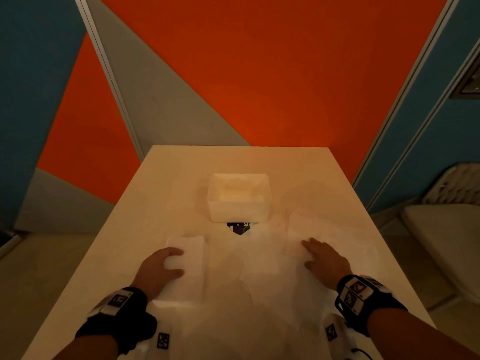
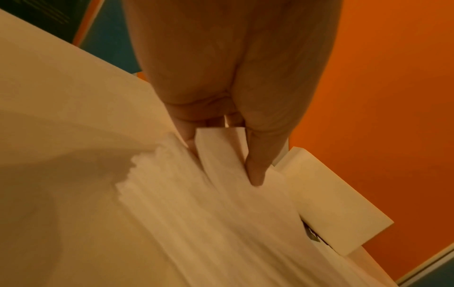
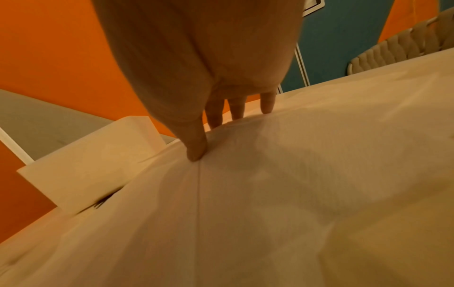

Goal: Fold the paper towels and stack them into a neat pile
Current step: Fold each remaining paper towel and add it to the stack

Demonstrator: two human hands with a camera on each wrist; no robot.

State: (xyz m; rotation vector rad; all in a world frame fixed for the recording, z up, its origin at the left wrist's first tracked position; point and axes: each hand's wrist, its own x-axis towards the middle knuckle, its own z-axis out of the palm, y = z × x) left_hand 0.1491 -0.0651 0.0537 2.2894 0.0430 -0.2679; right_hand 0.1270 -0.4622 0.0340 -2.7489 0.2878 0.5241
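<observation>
Two hands on soft, thin paper towels (image 1: 259, 268).
Left hand (image 1: 158, 268) pinched a folded towel's (image 1: 191, 258) edge; right hand (image 1: 324, 258) pressed, fingers spread.

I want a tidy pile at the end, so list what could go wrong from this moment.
1. The left hand pinches only one edge of the folded towel stack; lifted so, the layers may fan apart.
2. The right hand rests flat on a loose paper towel beside the white bin; sliding could bunch it.
3. White towels on the pale table hide misaligned edges.
</observation>
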